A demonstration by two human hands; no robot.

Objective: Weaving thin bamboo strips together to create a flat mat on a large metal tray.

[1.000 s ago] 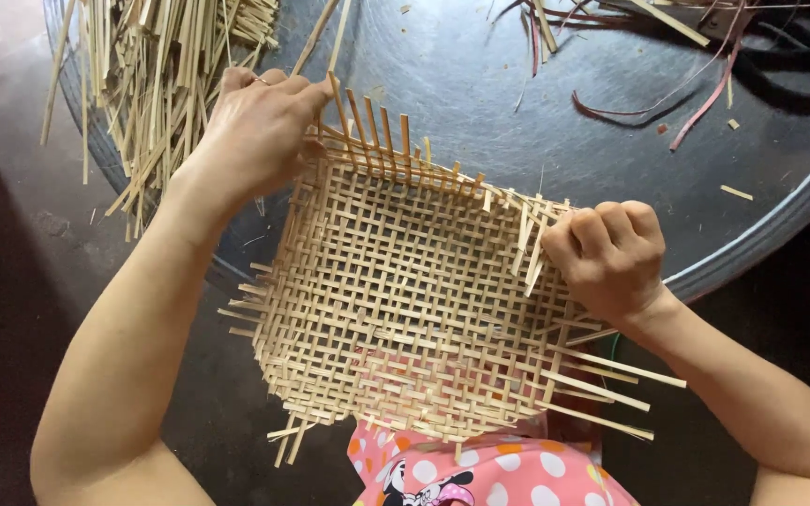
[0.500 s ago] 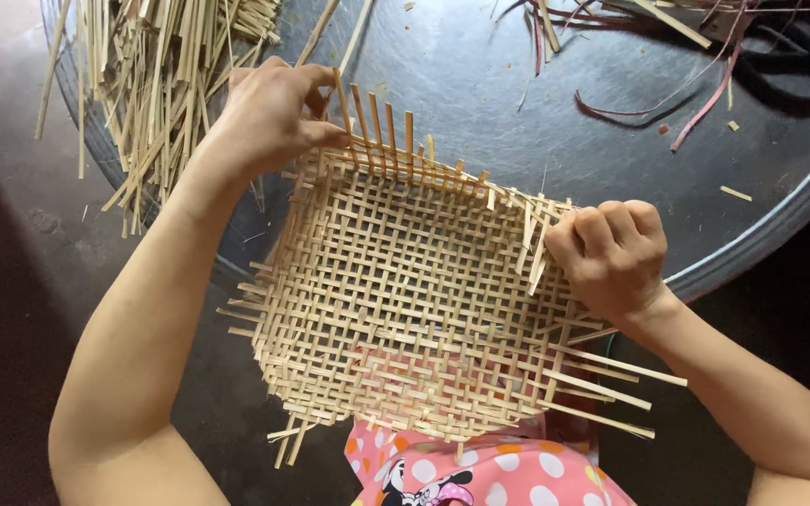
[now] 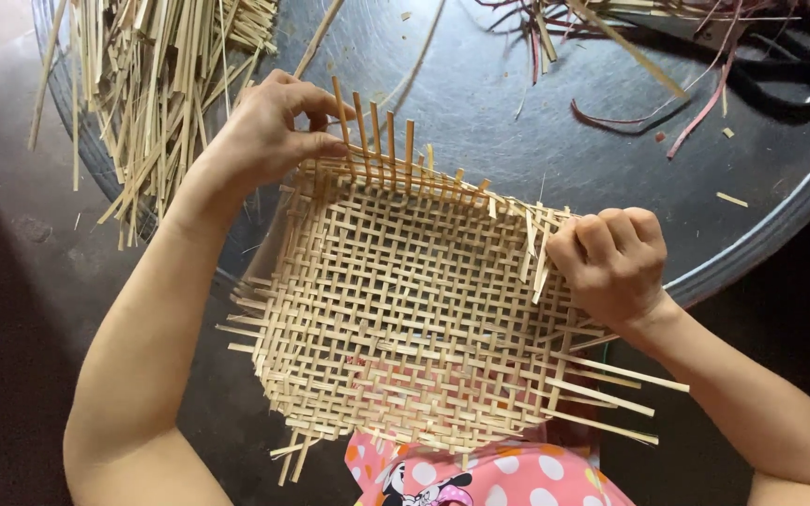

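Woven mat (image 3: 405,319) of pale strips rests half over the near edge of the round metal tray (image 3: 780,197) — left hand (image 3: 269,131) pinching upright strip ends at its far corner, right hand (image 3: 611,262) fisted on the right edge, steadying it. Loose strips (image 3: 161,66) lie at the tray's far left.

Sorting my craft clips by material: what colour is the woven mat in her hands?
Pale straw-yellow mat, open checker weave; head view.
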